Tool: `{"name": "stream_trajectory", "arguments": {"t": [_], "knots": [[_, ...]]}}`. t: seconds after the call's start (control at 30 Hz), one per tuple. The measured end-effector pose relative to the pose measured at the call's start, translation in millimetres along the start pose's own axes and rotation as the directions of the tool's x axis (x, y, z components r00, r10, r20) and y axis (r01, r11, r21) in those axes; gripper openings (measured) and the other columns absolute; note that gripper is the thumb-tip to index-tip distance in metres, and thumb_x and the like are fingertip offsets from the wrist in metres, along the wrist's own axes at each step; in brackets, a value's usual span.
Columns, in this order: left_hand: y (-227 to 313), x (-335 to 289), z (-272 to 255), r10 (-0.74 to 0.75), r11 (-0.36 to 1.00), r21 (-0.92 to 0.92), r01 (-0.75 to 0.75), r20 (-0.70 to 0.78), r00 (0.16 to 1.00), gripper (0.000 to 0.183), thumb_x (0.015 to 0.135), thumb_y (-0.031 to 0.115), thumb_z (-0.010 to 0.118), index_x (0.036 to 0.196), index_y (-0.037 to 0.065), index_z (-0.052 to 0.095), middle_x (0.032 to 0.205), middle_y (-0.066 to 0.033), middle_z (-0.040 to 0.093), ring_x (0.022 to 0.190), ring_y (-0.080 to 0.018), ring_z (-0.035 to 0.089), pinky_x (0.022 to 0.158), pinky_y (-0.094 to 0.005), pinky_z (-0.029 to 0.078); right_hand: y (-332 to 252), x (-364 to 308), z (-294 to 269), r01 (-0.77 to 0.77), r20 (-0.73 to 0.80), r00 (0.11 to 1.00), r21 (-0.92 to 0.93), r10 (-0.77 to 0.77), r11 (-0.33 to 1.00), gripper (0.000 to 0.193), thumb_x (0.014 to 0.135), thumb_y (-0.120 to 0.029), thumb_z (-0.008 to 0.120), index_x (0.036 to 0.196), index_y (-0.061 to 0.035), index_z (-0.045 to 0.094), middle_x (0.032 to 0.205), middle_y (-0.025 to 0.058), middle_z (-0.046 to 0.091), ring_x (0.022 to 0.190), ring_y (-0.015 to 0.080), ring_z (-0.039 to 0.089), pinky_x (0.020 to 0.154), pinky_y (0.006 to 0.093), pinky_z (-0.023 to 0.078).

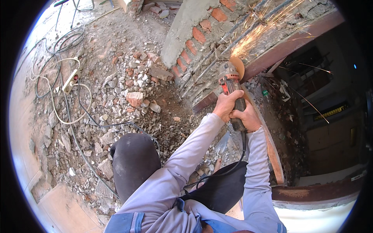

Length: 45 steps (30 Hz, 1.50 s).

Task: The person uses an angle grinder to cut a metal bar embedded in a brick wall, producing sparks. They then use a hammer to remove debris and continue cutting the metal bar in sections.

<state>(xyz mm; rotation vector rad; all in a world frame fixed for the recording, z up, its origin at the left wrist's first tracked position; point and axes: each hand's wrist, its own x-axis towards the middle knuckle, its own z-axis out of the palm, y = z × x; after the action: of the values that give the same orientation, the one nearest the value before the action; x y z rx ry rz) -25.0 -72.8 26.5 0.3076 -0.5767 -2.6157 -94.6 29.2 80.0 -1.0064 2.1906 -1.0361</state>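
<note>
Both hands grip an angle grinder (230,80) with a dark, partly orange-red body. My left hand (227,105) wraps its body from the left, and my right hand (250,117) closes around the rear of the handle. Its orange-brown disc (238,67) meets the broken concrete and steel beside it; the exact contact point is hidden by the tool head. Bright sparks (248,42) spray up and right along exposed steel bars (206,70). A black cord (244,143) hangs from the handle's end.
Brick and concrete rubble (128,83) covers the ground at left, with a white power strip (72,81) and looped cables. A trowel (222,143) lies below the grinder, near a curved wooden strip (272,155). A dark opening (330,128) drops away at right.
</note>
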Motion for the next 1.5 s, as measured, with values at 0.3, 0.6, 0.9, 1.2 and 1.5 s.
{"name": "stream_trajectory", "arguments": {"t": [0.3,0.6,0.9,1.2,1.5], "knots": [[-0.1,0.7,-1.3,-0.007,1.000,0.021,0.007,-0.010,1.000,0.030,0.085,0.024,0.072,0.101,0.001,0.063,0.085,-0.0043,0.063,0.067,-0.0137,0.062,0.057,-0.0296,0.051,-2.2,-1.0,1.0,-0.016,-0.011,1.000,-0.009,0.016,1.000,0.063,0.062,-0.022,0.079,0.114,0.0058,0.057,0.102,0.0090,0.066,0.091,0.0181,0.064,0.082,0.0291,0.051],[-0.8,0.5,0.3,0.015,1.000,0.014,-0.014,-0.018,1.000,0.030,0.086,0.025,0.072,0.102,0.002,0.062,0.084,-0.0041,0.062,0.066,-0.0134,0.061,0.057,-0.0295,0.050,-2.9,-1.5,0.9,-0.006,-0.007,1.000,-0.012,0.006,1.000,0.063,0.063,-0.020,0.079,0.115,0.0060,0.057,0.103,0.0093,0.066,0.091,0.0185,0.064,0.082,0.0291,0.051],[-1.2,1.0,-0.3,0.002,1.000,0.021,-0.002,-0.020,1.000,0.030,0.085,0.025,0.073,0.101,0.002,0.062,0.083,-0.0043,0.062,0.065,-0.0136,0.061,0.056,-0.0300,0.050,-6.6,-3.1,2.9,-0.005,0.004,1.000,0.025,0.005,1.000,0.061,0.064,-0.019,0.078,0.114,0.0056,0.057,0.101,0.0079,0.066,0.087,0.0167,0.064,0.079,0.0287,0.052],[0.5,-0.2,0.1,0.003,1.000,0.018,-0.002,-0.012,1.000,0.032,0.085,0.025,0.073,0.102,0.001,0.063,0.085,-0.0048,0.063,0.068,-0.0143,0.062,0.059,-0.0304,0.051,-10.5,-4.3,3.3,0.011,-0.006,1.000,0.010,-0.010,1.000,0.058,0.063,-0.019,0.078,0.112,0.0050,0.058,0.098,0.0078,0.066,0.087,0.0162,0.064,0.079,0.0285,0.052],[0.4,-0.2,-1.2,-0.010,0.999,0.037,0.011,-0.034,0.999,0.033,0.084,0.026,0.073,0.102,0.000,0.064,0.087,-0.0051,0.064,0.069,-0.0141,0.063,0.059,-0.0298,0.051,-7.4,-2.2,3.4,-0.004,0.001,1.000,-0.002,0.004,1.000,0.060,0.063,-0.020,0.079,0.113,0.0057,0.058,0.100,0.0084,0.067,0.089,0.0173,0.065,0.082,0.0294,0.052]]}}
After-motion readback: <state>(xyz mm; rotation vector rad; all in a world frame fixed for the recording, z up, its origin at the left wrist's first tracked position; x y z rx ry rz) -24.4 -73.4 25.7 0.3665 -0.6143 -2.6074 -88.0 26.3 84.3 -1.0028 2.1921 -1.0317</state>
